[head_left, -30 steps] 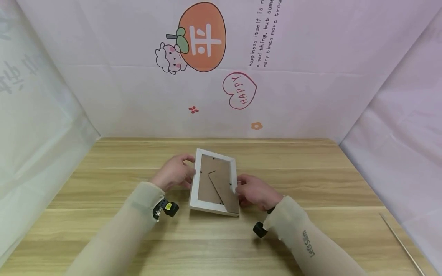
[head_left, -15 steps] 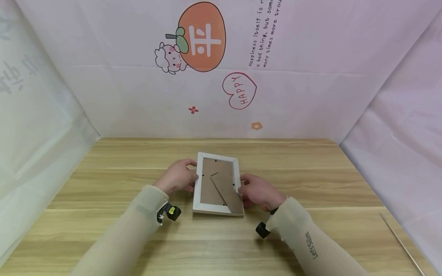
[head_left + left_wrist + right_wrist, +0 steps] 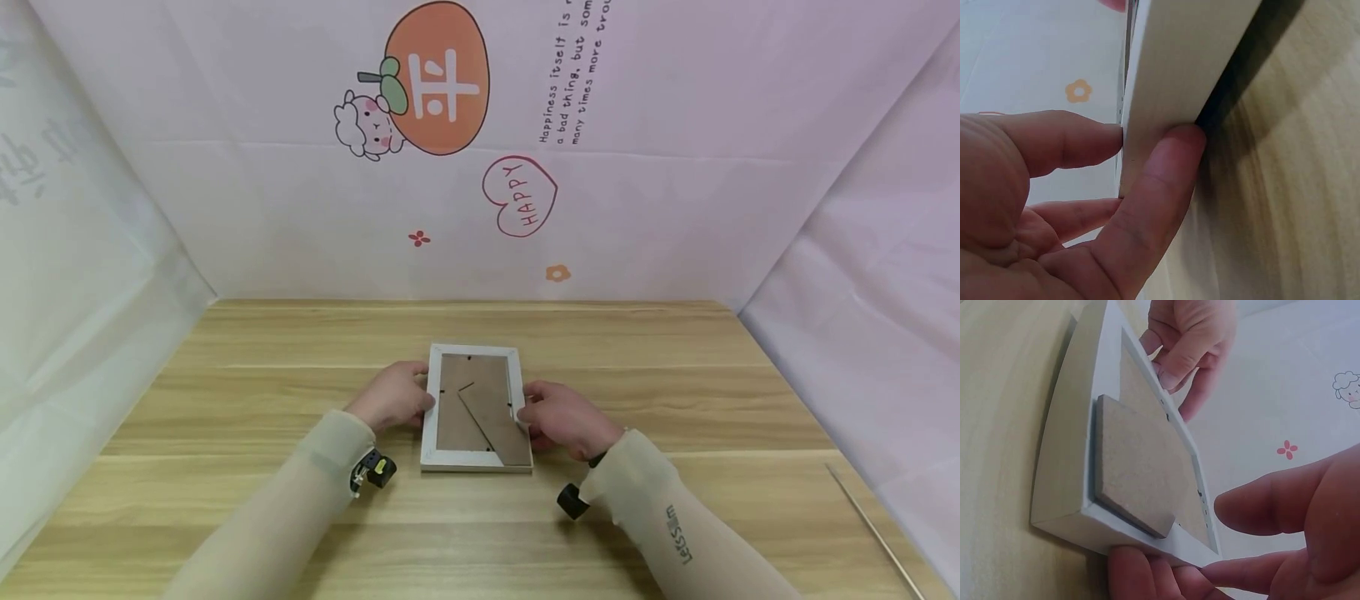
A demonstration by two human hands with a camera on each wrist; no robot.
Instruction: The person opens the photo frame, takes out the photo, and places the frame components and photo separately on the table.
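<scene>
A white photo frame [image 3: 430,417] lies back side up, low over or on the wooden table; I cannot tell whether it touches everywhere. Its brown backing board [image 3: 491,379] carries a stand flap [image 3: 1138,465], whose loose end lifts slightly. My left hand [image 3: 393,397] pinches the frame's left edge, thumb at the back face and a finger along the side, as the left wrist view shows. At the right edge, my right hand [image 3: 567,419] holds the frame with fingers low against its side. In the right wrist view its thumb is close by the rim; contact there is unclear.
The wooden table [image 3: 480,542] runs back to a white printed cloth wall [image 3: 300,225], with cloth at both sides too. A thin pale rod [image 3: 873,529] lies near the table's right edge.
The frame has come down from a tilt to nearly flat, its far edge dropping, and has straightened and shifted slightly right. My left hand has moved down with it; the right hand has barely moved.
</scene>
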